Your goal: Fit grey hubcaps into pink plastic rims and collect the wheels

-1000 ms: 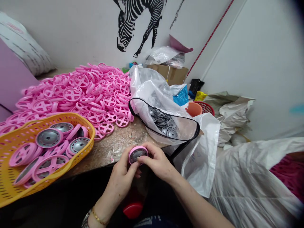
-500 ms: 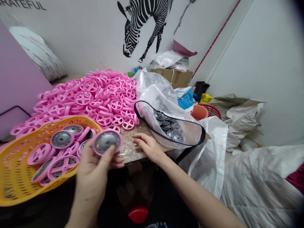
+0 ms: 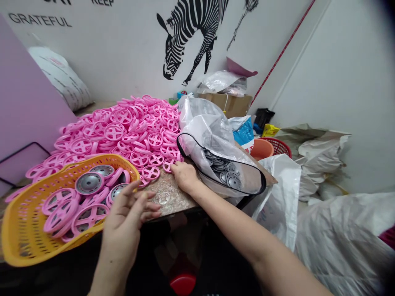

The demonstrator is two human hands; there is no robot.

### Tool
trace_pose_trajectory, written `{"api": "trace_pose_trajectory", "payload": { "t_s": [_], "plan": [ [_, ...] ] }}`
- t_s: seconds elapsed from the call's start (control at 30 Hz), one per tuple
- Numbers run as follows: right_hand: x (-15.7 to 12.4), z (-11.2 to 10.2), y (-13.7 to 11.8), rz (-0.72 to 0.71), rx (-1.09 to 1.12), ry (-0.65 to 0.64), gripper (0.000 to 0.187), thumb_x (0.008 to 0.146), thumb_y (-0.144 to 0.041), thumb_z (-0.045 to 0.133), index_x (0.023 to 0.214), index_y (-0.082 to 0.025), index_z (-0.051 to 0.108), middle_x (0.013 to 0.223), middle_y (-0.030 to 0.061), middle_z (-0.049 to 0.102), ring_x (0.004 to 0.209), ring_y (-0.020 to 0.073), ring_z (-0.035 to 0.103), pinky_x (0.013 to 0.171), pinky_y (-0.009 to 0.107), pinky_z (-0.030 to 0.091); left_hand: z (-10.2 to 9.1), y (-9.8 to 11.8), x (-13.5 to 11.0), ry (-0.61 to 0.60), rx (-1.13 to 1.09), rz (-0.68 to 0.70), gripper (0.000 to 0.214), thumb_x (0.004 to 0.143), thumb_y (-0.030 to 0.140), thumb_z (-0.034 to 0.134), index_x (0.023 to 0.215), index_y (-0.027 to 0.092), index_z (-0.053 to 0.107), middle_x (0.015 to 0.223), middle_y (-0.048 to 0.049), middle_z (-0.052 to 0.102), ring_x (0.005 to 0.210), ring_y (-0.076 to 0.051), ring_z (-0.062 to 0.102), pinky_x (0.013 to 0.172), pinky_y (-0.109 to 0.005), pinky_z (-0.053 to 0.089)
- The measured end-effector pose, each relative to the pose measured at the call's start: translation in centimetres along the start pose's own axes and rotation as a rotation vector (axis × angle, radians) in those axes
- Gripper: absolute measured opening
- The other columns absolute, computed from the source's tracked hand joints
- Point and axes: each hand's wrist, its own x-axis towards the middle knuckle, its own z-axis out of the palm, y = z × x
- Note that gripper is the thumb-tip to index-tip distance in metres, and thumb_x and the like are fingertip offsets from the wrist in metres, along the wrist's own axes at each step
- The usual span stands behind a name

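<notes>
Wheel (image 3: 167, 165) — pink, touched by right hand (image 3: 185, 177).

Your wheels (image 3: 114, 131) are bright pink, your discs (image 3: 84, 183) grey, your basket (image 3: 10, 230) yellow-orange, your table (image 3: 175, 197) speckled brown; the zebra (image 3: 189, 24) is striped black and white.

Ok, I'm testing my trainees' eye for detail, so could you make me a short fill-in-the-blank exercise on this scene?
1. The hand nearer the basket is the person's ____ one.
2. The right hand is at the edge of a heap of wheel rims coloured ____.
3. The discs lying in the clear plastic are coloured ____.
4. The striped animal pictured on the wall is a ____.

Missing words: left; pink; grey; zebra.
</notes>
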Motion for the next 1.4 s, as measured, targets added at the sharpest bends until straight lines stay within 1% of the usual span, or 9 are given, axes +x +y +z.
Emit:
{"api": "trace_pose_trajectory", "payload": {
  "t_s": [0.27,0.4,0.5,0.6,0.77,0.9,1.1,1.23,1.4],
  "plan": [
    [-4.5,-1.5,-0.7,-0.204,0.014,0.071,0.023,0.102,-0.032,0.046,0.108,-0.02,0.065,0.107,0.007,0.069,0.094,0.019,0.062,0.074,0.029,0.041,0.4,-3.8,1.3,-0.098,-0.072,-0.328,0.054,0.068,0.037,0.081,0.113,0.018,0.058,0.093,-0.0035,0.07,0.063,-0.015,0.069,0.057,-0.029,0.06],
    [-8.3,-1.5,-1.5,-0.41,0.026,0.117,0.018,0.101,-0.031,0.051,0.101,-0.02,0.065,0.096,0.0041,0.069,0.089,0.0185,0.061,0.069,0.031,0.036,0.7,-4.7,1.5,-0.202,-0.09,-0.392,0.045,0.069,0.043,0.08,0.1,0.017,0.06,0.077,-0.0002,0.07,0.06,-0.016,0.068,0.055,-0.028,0.06],
    [-10.4,-2.1,-1.7,-0.434,0.028,0.138,0.019,0.101,-0.031,0.051,0.096,-0.02,0.065,0.09,0.0029,0.068,0.082,0.0176,0.06,0.066,0.032,0.034,1.3,-5.2,1.3,-0.241,-0.065,-0.41,0.039,0.068,0.041,0.081,0.089,0.017,0.059,0.063,0.0031,0.065,0.056,-0.015,0.067,0.05,-0.025,0.059],
    [-11.7,-3.9,-0.6,-0.328,0.093,0.169,0.017,0.099,-0.029,0.053,0.097,-0.021,0.067,0.089,0.0026,0.068,0.081,0.0168,0.06,0.067,0.03,0.036,1.6,-5.5,1.2,-0.267,-0.019,-0.427,0.036,0.068,0.036,0.08,0.09,0.016,0.06,0.069,0.0,0.069,0.054,-0.014,0.067,0.049,-0.024,0.059],
    [-12.7,-7.7,5.3,0.12,0.03,0.221,0.018,0.098,-0.023,0.051,0.099,-0.019,0.068,0.097,0.0075,0.069,0.093,0.0203,0.063,0.079,0.029,0.042,1.4,-5.9,1.1,-0.227,-0.005,-0.395,0.031,0.069,0.033,0.08,0.084,0.017,0.058,0.065,0.0035,0.064,0.053,-0.014,0.068,0.048,-0.023,0.059],
    [-13.3,-8.1,9.8,0.416,-0.226,0.057,0.02,0.091,-0.031,0.063,0.104,-0.016,0.068,0.1,0.012,0.071,0.098,0.0277,0.065,0.081,0.033,0.043,1.5,-6.1,1.0,-0.249,0.001,-0.384,0.031,0.07,0.035,0.079,0.086,0.017,0.06,0.068,0.0027,0.065,0.054,-0.014,0.068,0.049,-0.024,0.059],
    [-13.6,-6.9,11.4,0.493,-0.29,-0.099,0.034,0.087,-0.037,0.068,0.111,-0.013,0.063,0.108,0.0151,0.071,0.104,0.0305,0.067,0.077,0.034,0.045,2.0,-6.5,0.7,-0.277,0.018,-0.382,0.03,0.072,0.037,0.078,0.087,0.016,0.061,0.071,0.0007,0.067,0.055,-0.013,0.068,0.05,-0.023,0.059],
    [-13.2,-7.0,11.8,0.503,-0.247,-0.069,0.038,0.083,-0.037,0.071,0.112,-0.014,0.063,0.107,0.0145,0.072,0.103,0.0301,0.066,0.075,0.033,0.044,2.1,-6.7,0.6,-0.284,0.025,-0.403,0.034,0.07,0.039,0.08,0.087,0.016,0.06,0.07,-0.0001,0.068,0.054,-0.013,0.067,0.049,-0.023,0.059],
    [-13.3,-7.5,12.7,0.46,-0.029,0.075,0.015,0.084,-0.031,0.066,0.094,-0.019,0.068,0.09,0.0059,0.072,0.088,0.0225,0.065,0.07,0.029,0.04,2.1,-6.8,0.4,-0.308,0.022,-0.413,0.034,0.073,0.039,0.079,0.09,0.016,0.06,0.07,0.0004,0.068,0.055,-0.013,0.068,0.05,-0.023,0.059]
  ]
}}
